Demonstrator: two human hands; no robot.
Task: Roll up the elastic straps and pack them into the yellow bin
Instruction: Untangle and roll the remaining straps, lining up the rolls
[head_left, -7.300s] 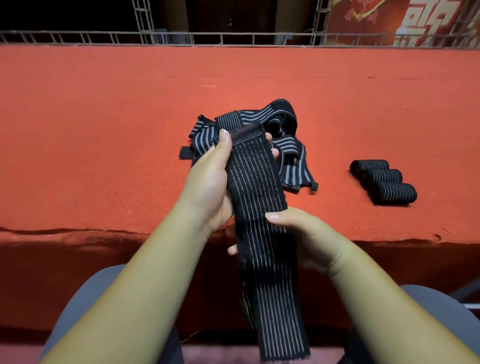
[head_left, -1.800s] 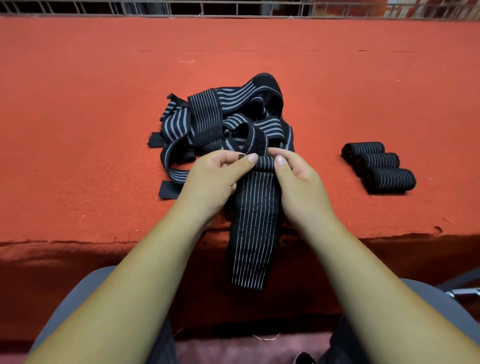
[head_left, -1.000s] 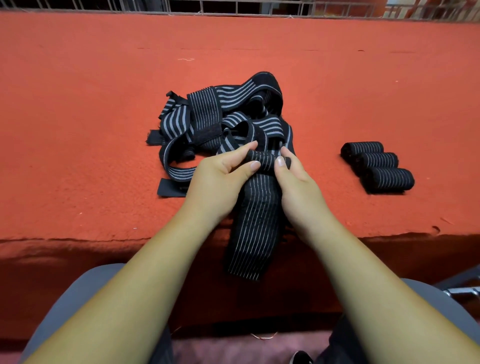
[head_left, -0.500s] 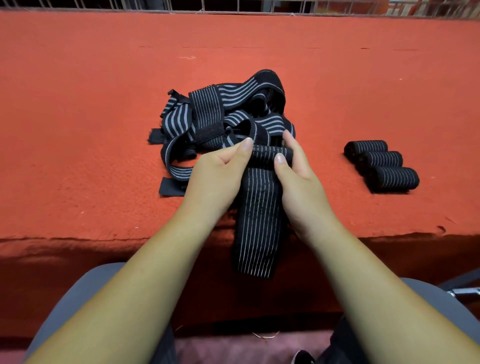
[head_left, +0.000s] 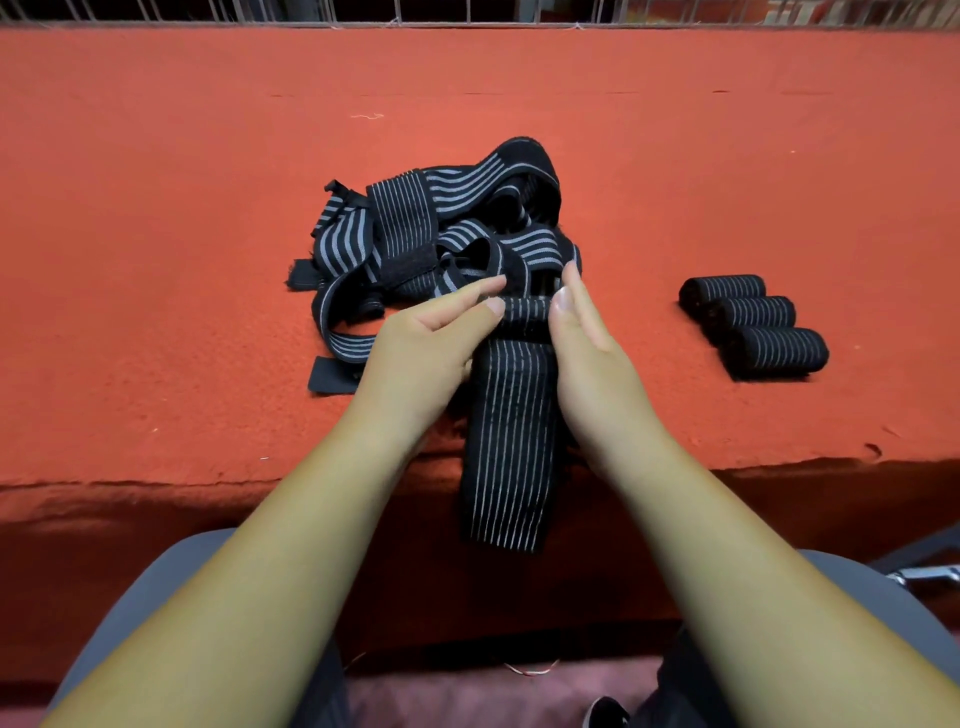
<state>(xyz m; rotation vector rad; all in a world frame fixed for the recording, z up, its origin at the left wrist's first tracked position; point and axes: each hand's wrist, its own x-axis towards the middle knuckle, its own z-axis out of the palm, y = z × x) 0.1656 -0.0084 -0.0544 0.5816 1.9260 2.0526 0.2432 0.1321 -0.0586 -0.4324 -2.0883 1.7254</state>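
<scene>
Rolling step: left grip (head_left: 431, 358) and right grip (head_left: 592, 353) pinch the strap (head_left: 511, 441) at its coiled far end. Next needs tight, even winding toward the near hanging tail

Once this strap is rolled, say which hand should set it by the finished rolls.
Right. The right hand holds the strap on the side nearer the finished rolls; the left hand sits farther.

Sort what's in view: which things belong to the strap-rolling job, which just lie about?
Job: half-rolled black grey-striped elastic strap; tangled pile of loose striped straps; three finished black strap rolls.
Lying about: white thread scrap; metal wire fence.
</scene>
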